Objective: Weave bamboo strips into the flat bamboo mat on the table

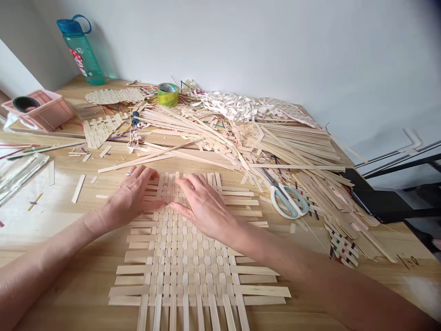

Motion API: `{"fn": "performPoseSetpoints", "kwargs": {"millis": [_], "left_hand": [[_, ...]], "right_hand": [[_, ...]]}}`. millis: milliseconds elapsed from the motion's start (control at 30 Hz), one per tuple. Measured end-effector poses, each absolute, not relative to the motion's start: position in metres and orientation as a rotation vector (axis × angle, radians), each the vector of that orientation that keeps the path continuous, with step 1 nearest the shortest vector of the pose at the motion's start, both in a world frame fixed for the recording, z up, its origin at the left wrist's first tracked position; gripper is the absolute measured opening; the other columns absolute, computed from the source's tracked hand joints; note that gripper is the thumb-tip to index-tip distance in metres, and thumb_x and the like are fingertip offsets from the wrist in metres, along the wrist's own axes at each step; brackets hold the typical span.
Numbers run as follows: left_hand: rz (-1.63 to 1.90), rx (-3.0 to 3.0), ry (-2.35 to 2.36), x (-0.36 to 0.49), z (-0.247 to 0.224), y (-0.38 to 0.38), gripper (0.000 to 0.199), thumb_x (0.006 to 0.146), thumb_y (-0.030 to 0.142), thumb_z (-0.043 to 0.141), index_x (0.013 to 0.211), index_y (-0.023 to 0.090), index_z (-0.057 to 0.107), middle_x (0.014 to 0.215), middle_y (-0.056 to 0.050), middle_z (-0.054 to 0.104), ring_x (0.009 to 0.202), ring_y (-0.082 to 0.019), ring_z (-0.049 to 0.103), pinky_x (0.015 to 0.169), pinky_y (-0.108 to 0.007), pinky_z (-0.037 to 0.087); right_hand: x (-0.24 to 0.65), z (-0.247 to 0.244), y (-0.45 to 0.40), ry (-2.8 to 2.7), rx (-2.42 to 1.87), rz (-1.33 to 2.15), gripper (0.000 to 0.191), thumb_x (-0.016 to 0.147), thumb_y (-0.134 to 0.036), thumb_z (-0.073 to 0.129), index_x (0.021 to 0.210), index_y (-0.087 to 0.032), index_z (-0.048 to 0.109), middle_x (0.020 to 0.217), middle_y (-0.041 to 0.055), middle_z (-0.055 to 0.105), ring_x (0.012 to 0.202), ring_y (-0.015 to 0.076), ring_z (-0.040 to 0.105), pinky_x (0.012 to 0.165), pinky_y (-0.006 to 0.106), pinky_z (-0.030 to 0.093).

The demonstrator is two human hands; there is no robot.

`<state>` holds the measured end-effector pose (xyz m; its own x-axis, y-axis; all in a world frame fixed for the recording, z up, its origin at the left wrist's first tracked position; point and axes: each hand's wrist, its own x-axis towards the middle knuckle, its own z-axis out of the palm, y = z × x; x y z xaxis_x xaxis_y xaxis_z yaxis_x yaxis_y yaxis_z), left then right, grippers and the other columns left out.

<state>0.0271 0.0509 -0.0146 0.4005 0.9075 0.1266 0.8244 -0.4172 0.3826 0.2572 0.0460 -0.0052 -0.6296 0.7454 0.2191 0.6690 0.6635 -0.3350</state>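
A woven mat [193,253] of pale flat wooden strips lies on the table in front of me. Loose strip ends stick out along its sides and near edge. My left hand [132,197], with a ring on one finger, rests on the mat's far left part, fingers bent forward and thumb stretched inward. On the far middle part, my right hand [203,204] touches the weave with thumb and fingers apart. The two thumb tips nearly meet over the mat. Some fingertips on the left are hidden, and both hands cover part of the weave.
White-handled scissors [289,200] lie right of the mat. Beyond it spreads a pile of loose strips [292,142], with a tape roll [168,95] behind. A pink basket [51,112] and a teal bottle [84,55] stand far left; a black phone-like object [382,206] is at right.
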Motion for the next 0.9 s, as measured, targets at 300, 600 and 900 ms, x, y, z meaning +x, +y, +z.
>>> {"fn": "performPoseSetpoints", "kwargs": {"millis": [300, 600, 900], "left_hand": [[0.561, 2.379, 1.521, 0.020, -0.012, 0.055, 0.021, 0.090, 0.034, 0.059, 0.103, 0.018, 0.056, 0.099, -0.005, 0.061, 0.094, -0.024, 0.053, 0.085, -0.039, 0.046], [0.409, 2.571, 1.475, 0.045, -0.015, 0.055, 0.017, 0.088, 0.018, 0.053, 0.105, 0.019, 0.055, 0.100, -0.009, 0.055, 0.096, -0.027, 0.051, 0.085, -0.043, 0.048], [0.354, 2.649, 1.560, 0.056, -0.022, 0.058, 0.012, 0.082, 0.010, 0.046, 0.092, 0.016, 0.050, 0.094, -0.011, 0.053, 0.090, -0.027, 0.047, 0.083, -0.044, 0.048]], "right_hand": [[0.247, -0.037, 0.049, -2.378, -1.090, 0.232, 0.034, 0.091, -0.032, 0.063, 0.120, -0.015, 0.059, 0.118, 0.0114, 0.058, 0.104, 0.0274, 0.047, 0.092, 0.043, 0.047], [0.245, -0.036, 0.053, -2.409, -1.135, 0.239, 0.040, 0.087, -0.036, 0.069, 0.118, -0.012, 0.059, 0.113, 0.0112, 0.057, 0.102, 0.0269, 0.046, 0.091, 0.041, 0.045], [0.244, -0.039, 0.053, -2.378, -1.129, 0.230, 0.035, 0.087, -0.033, 0.066, 0.115, -0.014, 0.059, 0.113, 0.0112, 0.056, 0.100, 0.0261, 0.046, 0.090, 0.040, 0.044]]}}
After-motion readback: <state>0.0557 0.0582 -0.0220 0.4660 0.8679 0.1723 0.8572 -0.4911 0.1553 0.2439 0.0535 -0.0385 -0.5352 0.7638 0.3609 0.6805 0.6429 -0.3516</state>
